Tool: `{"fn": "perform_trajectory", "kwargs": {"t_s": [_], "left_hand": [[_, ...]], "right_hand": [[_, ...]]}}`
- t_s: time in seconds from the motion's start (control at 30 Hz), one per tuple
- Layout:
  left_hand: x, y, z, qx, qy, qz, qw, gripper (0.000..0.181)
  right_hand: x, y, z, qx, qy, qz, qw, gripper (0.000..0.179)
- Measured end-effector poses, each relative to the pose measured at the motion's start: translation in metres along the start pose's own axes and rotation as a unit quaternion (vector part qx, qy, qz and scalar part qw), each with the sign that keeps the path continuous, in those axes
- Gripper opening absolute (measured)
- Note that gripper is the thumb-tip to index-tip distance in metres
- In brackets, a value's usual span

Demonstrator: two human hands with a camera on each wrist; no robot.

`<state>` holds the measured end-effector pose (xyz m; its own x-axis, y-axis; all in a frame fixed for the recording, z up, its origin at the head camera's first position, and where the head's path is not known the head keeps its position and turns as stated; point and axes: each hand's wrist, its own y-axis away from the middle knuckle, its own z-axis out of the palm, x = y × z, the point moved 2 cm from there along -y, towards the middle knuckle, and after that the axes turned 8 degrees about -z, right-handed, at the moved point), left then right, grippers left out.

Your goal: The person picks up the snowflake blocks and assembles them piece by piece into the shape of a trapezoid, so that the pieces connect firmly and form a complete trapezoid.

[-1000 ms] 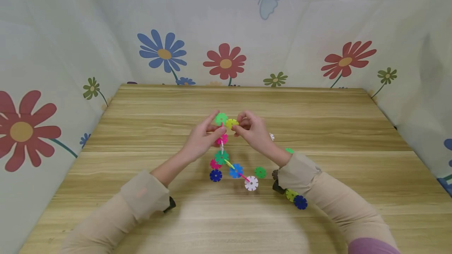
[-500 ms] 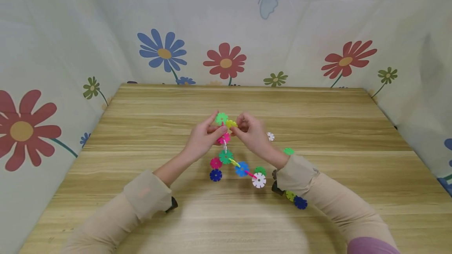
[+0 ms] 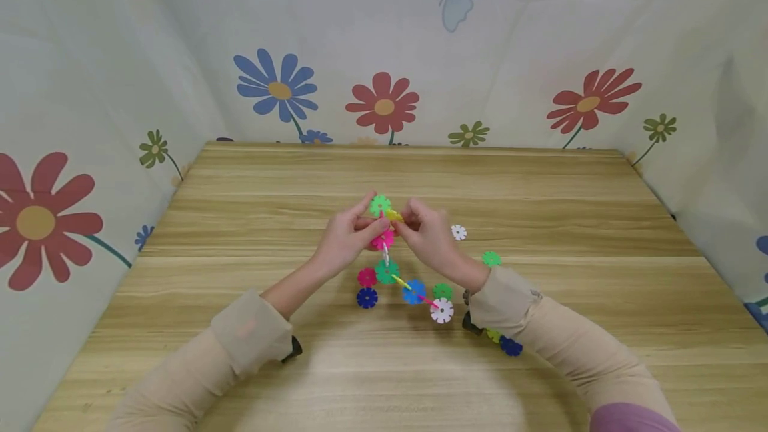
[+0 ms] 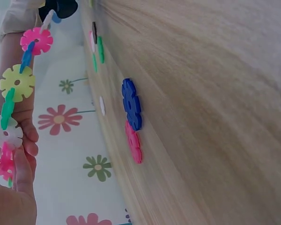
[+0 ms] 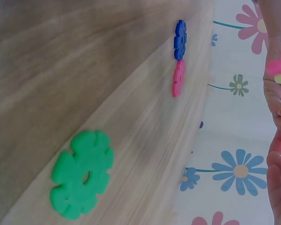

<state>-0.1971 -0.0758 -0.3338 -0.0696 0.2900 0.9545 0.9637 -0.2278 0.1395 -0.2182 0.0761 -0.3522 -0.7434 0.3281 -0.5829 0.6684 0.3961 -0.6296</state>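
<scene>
A chain of interlocking snowflake discs hangs from my two hands above the table in the head view. My left hand (image 3: 345,235) pinches its upper part, just below a light green disc (image 3: 381,205). At the chain's right side, my right hand (image 3: 431,235) pinches a yellow disc (image 3: 394,216), partly hidden by the fingertips. Below the hands follow a pink disc (image 3: 384,240), a green disc (image 3: 387,272), a blue disc (image 3: 414,292) and a white disc (image 3: 442,311), with edge-on discs between them. The left wrist view shows a yellow-green disc (image 4: 17,83) along the chain.
Loose discs lie on the wooden table (image 3: 288,192): a crimson one (image 3: 367,277) beside a dark blue one (image 3: 367,297), a green one (image 5: 82,176), and a white one (image 3: 459,233). Several more lie near the right sleeve, partly covered. A flowered cloth (image 3: 510,39) stands behind the table.
My right hand has moved slightly left and down, bringing the yellow disc closer to my left hand. The chain's hanging end has swung to the right.
</scene>
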Motion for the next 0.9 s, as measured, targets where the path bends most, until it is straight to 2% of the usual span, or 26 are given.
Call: {"fn": "perform_trajectory", "kwargs": {"t_s": [0.23, 0.43, 0.7, 0.9], "left_hand": [[-0.009, -0.008, 0.004, -0.007, 0.019, 0.008, 0.9998, 0.061], [-0.019, -0.015, 0.005, -0.011, -0.003, 0.037, 0.9993, 0.062], [-0.021, -0.017, 0.000, -0.035, 0.000, 0.021, 0.9992, 0.054], [-0.019, -0.017, -0.002, -0.040, -0.023, 0.029, 0.9985, 0.053]], "right_hand": [[-0.006, 0.001, -0.001, 0.018, 0.042, -0.029, 0.9985, 0.013], [-0.007, 0.001, -0.002, 0.020, 0.046, -0.037, 0.9980, 0.011], [-0.003, 0.000, -0.005, -0.008, 0.041, -0.045, 0.9981, 0.009], [0.000, -0.001, -0.008, -0.056, 0.038, -0.048, 0.9966, 0.007]]}}
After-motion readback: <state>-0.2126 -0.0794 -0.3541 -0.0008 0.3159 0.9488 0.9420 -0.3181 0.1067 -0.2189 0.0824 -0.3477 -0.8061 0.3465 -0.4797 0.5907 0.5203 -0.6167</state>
